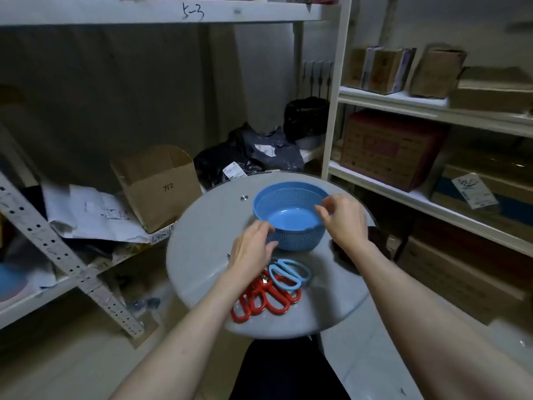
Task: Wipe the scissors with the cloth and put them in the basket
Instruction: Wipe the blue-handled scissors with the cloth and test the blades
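Note:
A blue plastic basket [291,217] stands empty on the round grey table [207,226]. My left hand [251,246] grips its near-left rim, and my right hand [343,220] pinches the right rim with curled fingers. Just in front of the basket lie several scissors, a pair with light blue handles [288,274] on top of red-handled ones [265,298]. My left wrist hides most of their blades. A dark cloth [341,256] lies on the table's right side, partly under my right forearm.
White metal shelves surround the table: an open cardboard box [161,183] and papers [92,212] on the left, dark bags [248,157] behind, stacked cartons [392,148] on the right. My dark-clothed knee [282,370] is under the table's near edge.

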